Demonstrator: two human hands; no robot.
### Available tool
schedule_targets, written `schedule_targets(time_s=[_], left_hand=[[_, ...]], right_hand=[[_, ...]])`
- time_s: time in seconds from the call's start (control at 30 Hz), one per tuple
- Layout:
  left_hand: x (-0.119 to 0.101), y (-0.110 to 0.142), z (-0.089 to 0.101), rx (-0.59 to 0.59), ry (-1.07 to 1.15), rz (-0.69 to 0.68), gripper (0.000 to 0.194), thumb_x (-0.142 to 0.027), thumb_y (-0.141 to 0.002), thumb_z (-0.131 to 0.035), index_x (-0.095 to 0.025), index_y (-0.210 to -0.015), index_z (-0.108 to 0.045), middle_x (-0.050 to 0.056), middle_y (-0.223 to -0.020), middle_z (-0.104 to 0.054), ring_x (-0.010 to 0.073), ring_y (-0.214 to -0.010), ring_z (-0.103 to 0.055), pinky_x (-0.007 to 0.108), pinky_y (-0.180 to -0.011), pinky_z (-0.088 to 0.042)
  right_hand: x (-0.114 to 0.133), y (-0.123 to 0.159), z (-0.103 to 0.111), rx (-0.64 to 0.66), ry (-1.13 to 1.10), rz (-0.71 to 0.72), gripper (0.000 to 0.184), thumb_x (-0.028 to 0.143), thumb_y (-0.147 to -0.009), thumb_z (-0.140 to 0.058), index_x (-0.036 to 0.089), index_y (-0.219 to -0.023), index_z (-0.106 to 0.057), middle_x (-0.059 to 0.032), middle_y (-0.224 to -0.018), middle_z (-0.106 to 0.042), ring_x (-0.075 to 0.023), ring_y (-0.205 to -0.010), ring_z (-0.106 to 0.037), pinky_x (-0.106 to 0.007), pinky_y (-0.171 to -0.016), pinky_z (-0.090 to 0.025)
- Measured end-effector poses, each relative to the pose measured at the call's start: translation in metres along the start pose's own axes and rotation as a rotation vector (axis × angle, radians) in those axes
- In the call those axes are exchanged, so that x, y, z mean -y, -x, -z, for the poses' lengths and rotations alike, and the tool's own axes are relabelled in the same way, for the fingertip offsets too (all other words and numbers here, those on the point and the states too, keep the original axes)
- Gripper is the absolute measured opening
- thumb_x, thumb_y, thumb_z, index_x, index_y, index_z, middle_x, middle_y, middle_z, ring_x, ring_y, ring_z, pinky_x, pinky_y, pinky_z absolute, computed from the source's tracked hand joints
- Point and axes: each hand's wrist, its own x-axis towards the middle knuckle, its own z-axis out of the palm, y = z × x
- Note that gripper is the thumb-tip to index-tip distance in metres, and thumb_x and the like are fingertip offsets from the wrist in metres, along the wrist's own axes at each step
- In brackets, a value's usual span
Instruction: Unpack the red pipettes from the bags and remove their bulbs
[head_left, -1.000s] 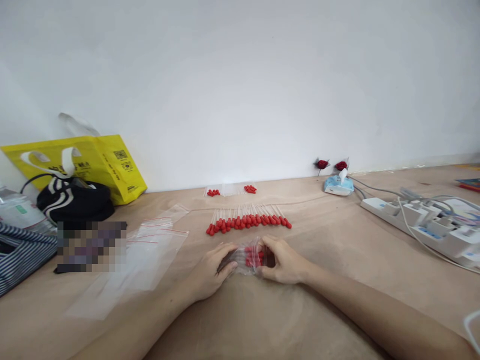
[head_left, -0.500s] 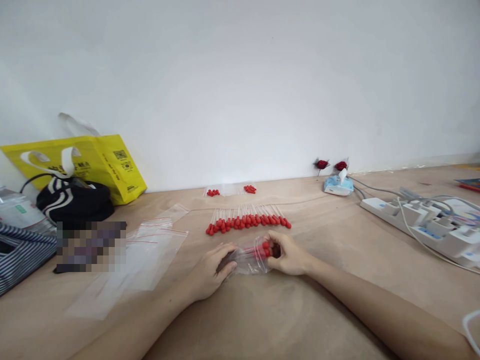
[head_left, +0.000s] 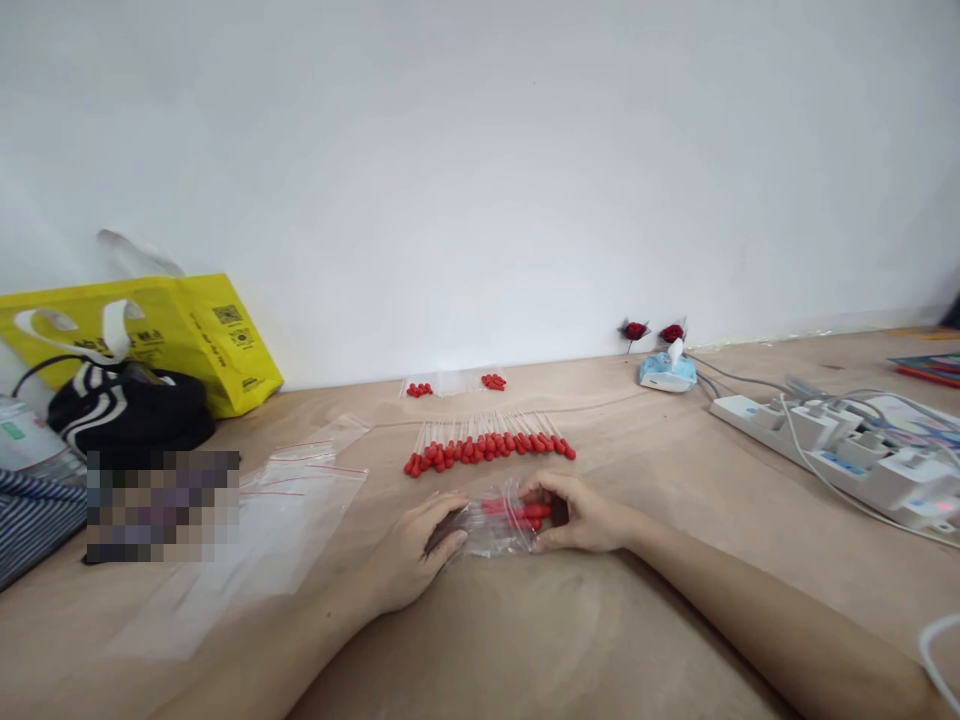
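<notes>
A clear plastic zip bag [head_left: 491,540] lies between my two hands, low over the table. My left hand [head_left: 412,550] has its fingers and thumb curled around the bag's left end. Inside the bag are several red-tipped wooden sticks [head_left: 534,512], their red ends toward the right. My right hand [head_left: 589,515] grips the bag's opening on the right, thumb below and fingers above, close to the red tips; its fingertips are partly hidden. Just beyond both hands, a row of red-tipped sticks [head_left: 487,447] lies side by side, red ends toward me.
Empty zip bags [head_left: 262,540] are spread at left. Two filled bags' red tips [head_left: 420,390] show near the wall. A yellow bag [head_left: 217,340] and black cloth item [head_left: 142,410] stand at left. A tissue pack [head_left: 667,370] and a power strip [head_left: 817,445] with cables lie at right.
The red-tipped sticks sit further left inside the bag, and my right hand's fingers have opened wider around its mouth. The whole view has shifted slightly.
</notes>
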Motion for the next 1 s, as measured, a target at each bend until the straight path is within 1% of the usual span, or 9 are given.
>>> schedule_targets(time_s=[0.1, 0.27, 0.37, 0.47, 0.63, 0.73, 0.87, 0.93, 1.0], left_hand=[[-0.001, 0.000, 0.002, 0.001, 0.001, 0.009, 0.032, -0.029, -0.081, -0.044, -0.020, -0.111, -0.050, 0.007, -0.116, -0.056, 0.0209, -0.107, -0.051, 0.037, -0.092, -0.040], [-0.002, 0.000, 0.002, 0.002, 0.006, 0.016, 0.032, -0.030, -0.081, -0.044, -0.020, -0.110, -0.051, 0.007, -0.117, -0.055, 0.0211, -0.107, -0.050, 0.038, -0.092, -0.040], [-0.001, 0.000, 0.002, -0.002, 0.011, 0.011, 0.032, -0.030, -0.081, -0.045, -0.020, -0.111, -0.050, 0.007, -0.117, -0.055, 0.0211, -0.107, -0.050, 0.038, -0.092, -0.040], [-0.003, 0.000, 0.003, 0.002, 0.004, 0.007, 0.032, -0.030, -0.081, -0.045, -0.021, -0.111, -0.050, 0.006, -0.117, -0.056, 0.0206, -0.106, -0.051, 0.037, -0.092, -0.040], [-0.004, 0.000, 0.004, 0.006, -0.030, 0.013, 0.033, -0.031, -0.081, -0.045, -0.021, -0.111, -0.050, 0.006, -0.117, -0.055, 0.0214, -0.109, -0.049, 0.040, -0.096, -0.036], [-0.003, 0.000, 0.003, 0.003, -0.017, 0.001, 0.033, -0.031, -0.081, -0.044, -0.022, -0.112, -0.050, 0.006, -0.116, -0.056, 0.0209, -0.108, -0.049, 0.039, -0.093, -0.039], [-0.001, 0.001, 0.002, -0.007, 0.012, -0.008, 0.033, -0.031, -0.081, -0.045, -0.022, -0.112, -0.050, 0.006, -0.116, -0.056, 0.0210, -0.107, -0.050, 0.038, -0.093, -0.039], [-0.001, 0.001, 0.003, -0.007, 0.017, -0.016, 0.032, -0.031, -0.081, -0.045, -0.022, -0.112, -0.050, 0.005, -0.116, -0.056, 0.0205, -0.106, -0.050, 0.037, -0.092, -0.040], [-0.003, 0.001, 0.003, -0.010, 0.012, -0.013, 0.032, -0.030, -0.081, -0.045, -0.023, -0.111, -0.051, 0.005, -0.116, -0.055, 0.0201, -0.106, -0.050, 0.036, -0.091, -0.040]], right_hand=[[-0.003, -0.003, -0.003, 0.015, -0.089, -0.023, 0.033, 0.035, -0.062, -0.069, 0.016, -0.087, -0.058, 0.0011, -0.074, -0.055, -0.0101, -0.065, -0.050, -0.022, -0.060, -0.041], [-0.011, -0.001, 0.005, 0.054, -0.206, -0.099, 0.034, 0.037, -0.066, -0.066, 0.016, -0.092, -0.059, 0.0049, -0.059, -0.051, -0.0065, -0.051, -0.044, -0.019, -0.048, -0.037], [-0.016, 0.002, 0.017, 0.031, -0.254, -0.166, 0.034, 0.038, -0.066, -0.065, 0.015, -0.089, -0.058, 0.0040, -0.060, -0.054, -0.0057, -0.050, -0.046, -0.018, -0.047, -0.037], [-0.023, 0.004, 0.029, -0.009, -0.379, -0.242, 0.035, 0.039, -0.064, -0.066, 0.014, -0.086, -0.057, 0.0020, -0.063, -0.059, -0.0068, -0.052, -0.052, -0.020, -0.050, -0.042], [-0.037, 0.013, 0.057, -0.078, -0.482, -0.339, 0.030, 0.032, -0.058, -0.069, 0.014, -0.080, -0.057, 0.0000, -0.064, -0.063, -0.0087, -0.051, -0.055, -0.022, -0.049, -0.045], [-0.047, 0.019, 0.076, -0.209, -0.483, -0.360, 0.026, 0.031, -0.057, -0.069, 0.015, -0.075, -0.058, -0.0001, -0.064, -0.063, -0.0079, -0.046, -0.053, -0.022, -0.046, -0.042], [-0.058, 0.013, 0.085, -0.604, -0.431, -0.294, 0.029, 0.036, -0.058, -0.067, 0.017, -0.078, -0.057, -0.0022, -0.070, -0.064, -0.0088, -0.050, -0.053, -0.024, -0.050, -0.044], [-0.059, 0.003, 0.080, -0.777, -0.308, -0.252, 0.030, 0.038, -0.062, -0.063, 0.017, -0.083, -0.056, -0.0045, -0.076, -0.064, -0.0107, -0.054, -0.055, -0.027, -0.054, -0.046], [-0.059, -0.007, 0.072, -0.843, -0.074, -0.193, 0.026, 0.037, -0.068, -0.057, 0.017, -0.086, -0.057, -0.0060, -0.080, -0.063, -0.0126, -0.059, -0.055, -0.029, -0.058, -0.048]])
